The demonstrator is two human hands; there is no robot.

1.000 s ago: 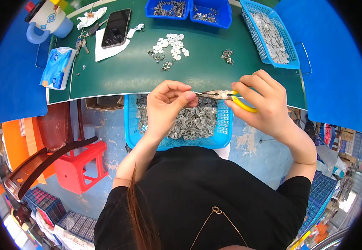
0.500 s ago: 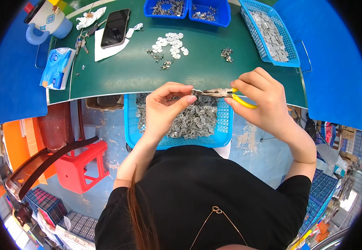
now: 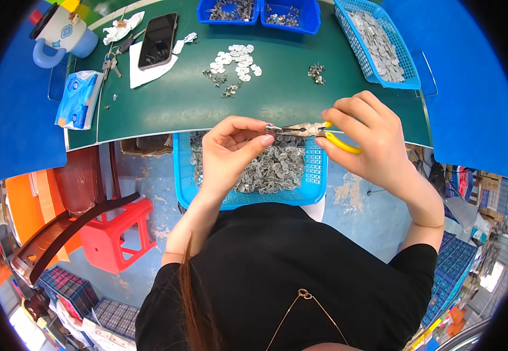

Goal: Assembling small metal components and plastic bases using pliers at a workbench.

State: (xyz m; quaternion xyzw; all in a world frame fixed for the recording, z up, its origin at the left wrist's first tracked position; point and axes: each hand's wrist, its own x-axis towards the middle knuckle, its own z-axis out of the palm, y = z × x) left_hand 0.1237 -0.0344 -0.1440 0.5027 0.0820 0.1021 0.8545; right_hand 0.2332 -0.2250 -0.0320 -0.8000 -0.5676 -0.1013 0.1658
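Observation:
Between thumb and forefinger, my left hand [image 3: 229, 151] pinches a small metal part [image 3: 273, 130]. My right hand [image 3: 368, 136] is closed round the yellow handles of long-nose pliers [image 3: 304, 130], whose jaws meet that part from the right. Both hands hover over the near table edge, above a light-blue plastic basket [image 3: 180, 175] heaped with many small metal pieces [image 3: 271, 169]. On the green table [image 3: 289, 70] ahead lie a cluster of flat pale metal plates [image 3: 239, 57] and two small heaps of tiny metal clips, one left [image 3: 229, 90], one right [image 3: 316, 74].
Two dark-blue bins [image 3: 291, 22] of small parts stand at the back, with a blue basket of metal plates [image 3: 377, 47] to their right. On the left are a phone [image 3: 158, 41], keys [image 3: 111, 63], a tissue pack [image 3: 79, 99] and a mug [image 3: 67, 32]. A red stool [image 3: 116, 240] stands lower left.
The view has shifted slightly, so the table items sit a little further left and higher. Both hands keep nearly the same pose, with the pliers still at the small part.

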